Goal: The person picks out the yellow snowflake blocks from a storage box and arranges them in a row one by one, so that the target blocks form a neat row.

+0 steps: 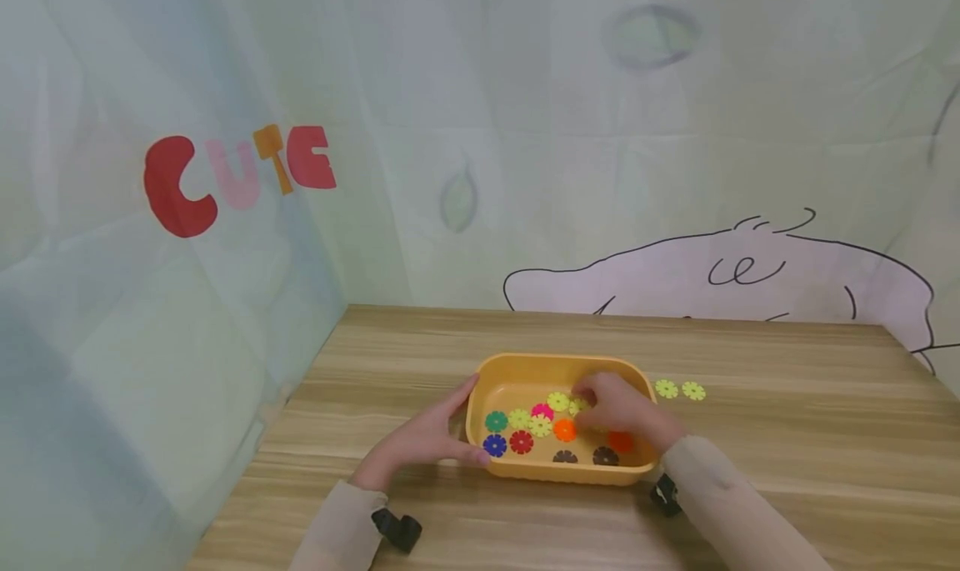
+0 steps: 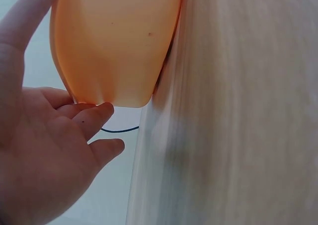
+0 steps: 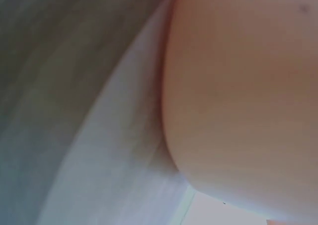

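A yellow-orange plastic basin (image 1: 570, 473) stands on the table with several flower-shaped interlocking discs inside. Its left end is held by my left hand (image 1: 429, 434), thumb at the near corner and index finger at the far one. The left wrist view shows fingers (image 2: 94, 119) bent against the basin's end wall (image 2: 119, 51). My right hand (image 1: 618, 406) reaches down inside the right half, fingertips right at a yellow-green disc (image 1: 578, 407); I cannot tell whether they pinch one. Close by lie an orange disc (image 1: 565, 430) and a pink disc (image 1: 542, 411).
Two yellow-green discs (image 1: 679, 390) lie side by side on the wooden table (image 1: 787, 438), just right of the basin. Behind and left of the table hang pale curtains (image 1: 420, 137), with coloured letters on the left one. Close, blurred surfaces fill the right wrist view.
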{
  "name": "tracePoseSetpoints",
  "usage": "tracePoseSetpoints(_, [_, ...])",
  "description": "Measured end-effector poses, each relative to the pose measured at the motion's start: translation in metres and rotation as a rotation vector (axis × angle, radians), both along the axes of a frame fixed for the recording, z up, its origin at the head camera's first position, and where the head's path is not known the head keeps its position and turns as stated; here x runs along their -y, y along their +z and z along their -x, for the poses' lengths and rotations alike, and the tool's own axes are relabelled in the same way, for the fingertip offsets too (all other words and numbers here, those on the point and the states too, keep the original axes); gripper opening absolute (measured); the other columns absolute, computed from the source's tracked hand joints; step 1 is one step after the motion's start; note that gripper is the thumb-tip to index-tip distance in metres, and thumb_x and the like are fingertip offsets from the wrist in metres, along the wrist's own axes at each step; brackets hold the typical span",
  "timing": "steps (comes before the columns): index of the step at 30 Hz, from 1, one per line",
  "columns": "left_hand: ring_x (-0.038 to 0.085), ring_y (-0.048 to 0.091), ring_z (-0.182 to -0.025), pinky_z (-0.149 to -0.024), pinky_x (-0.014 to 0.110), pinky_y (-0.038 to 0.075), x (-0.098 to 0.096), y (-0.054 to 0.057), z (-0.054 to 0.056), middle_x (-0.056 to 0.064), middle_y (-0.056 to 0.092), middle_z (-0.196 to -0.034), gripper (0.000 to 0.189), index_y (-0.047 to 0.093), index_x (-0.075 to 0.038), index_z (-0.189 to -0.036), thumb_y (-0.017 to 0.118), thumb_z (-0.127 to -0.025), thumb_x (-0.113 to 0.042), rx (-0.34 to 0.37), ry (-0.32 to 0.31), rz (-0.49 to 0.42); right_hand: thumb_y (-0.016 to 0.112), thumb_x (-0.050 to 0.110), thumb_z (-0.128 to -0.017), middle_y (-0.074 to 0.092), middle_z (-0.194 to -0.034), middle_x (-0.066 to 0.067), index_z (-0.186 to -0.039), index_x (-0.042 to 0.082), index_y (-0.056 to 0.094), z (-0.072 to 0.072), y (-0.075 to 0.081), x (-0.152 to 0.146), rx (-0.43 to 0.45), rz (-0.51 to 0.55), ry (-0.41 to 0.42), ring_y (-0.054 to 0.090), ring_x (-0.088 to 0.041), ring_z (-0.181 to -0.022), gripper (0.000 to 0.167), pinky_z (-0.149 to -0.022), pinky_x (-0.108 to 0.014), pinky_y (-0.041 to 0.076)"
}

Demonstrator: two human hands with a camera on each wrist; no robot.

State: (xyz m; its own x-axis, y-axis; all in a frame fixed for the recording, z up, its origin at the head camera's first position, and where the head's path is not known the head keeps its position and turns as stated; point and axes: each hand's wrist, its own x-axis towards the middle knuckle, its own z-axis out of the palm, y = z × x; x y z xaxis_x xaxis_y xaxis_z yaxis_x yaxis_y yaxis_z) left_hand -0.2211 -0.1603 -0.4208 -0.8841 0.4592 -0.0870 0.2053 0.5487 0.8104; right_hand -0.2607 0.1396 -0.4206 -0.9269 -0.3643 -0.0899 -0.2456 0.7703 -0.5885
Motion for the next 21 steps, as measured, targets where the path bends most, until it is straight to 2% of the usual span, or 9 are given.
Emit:
tracePoseSetpoints(6, [0.03,0.015,-0.147,-0.115,0.059,0.016,0.001,0.0,0.001,0.005,0.017,-0.161,0.118,0.015,-0.018,-0.156,0.087,-0.066,-0.043,-0.004,-0.007,0.001,0.076,0.011,-0.079,0.061,-0.09,-0.001,-0.111,0.002,0.068,-0.001,0.005,-0.003,-0.067,0.032,0.036,0.053,-0.017,-0.083,0.034,-0.078,-0.033,0.052])
tracePoseSetpoints(12, [0.032,0.015,-0.147,-0.115,0.06,0.016,0.001,-0.001,0.0,0.007,0.017,-0.161,0.119,0.015,-0.017,-0.156,0.087,-0.066,-0.044,-0.005,-0.007,0.001,0.075,0.014,-0.081,0.062,-0.096,-0.001,-0.115,0.001,0.066,-0.008,0.024,-0.012,-0.124,0.049,0.058,0.055,-0.018,-0.088,0.037,-0.081,-0.034,0.054])
tracePoseSetpoints(21, [0.031,0.015,-0.147,-0.116,0.059,0.016,0.0,0.0,0.0,0.005,0.016,-0.161,0.118,0.015,-0.018,-0.156,0.087,-0.066,-0.043,0.009,-0.003,0.003,0.072,0.011,-0.083,0.063,-0.1,-0.008,-0.115,-0.004,0.064,-0.008,0.049,-0.052,-0.23,0.041,0.077,0.056,-0.021,-0.089,0.036,-0.08,-0.038,0.054])
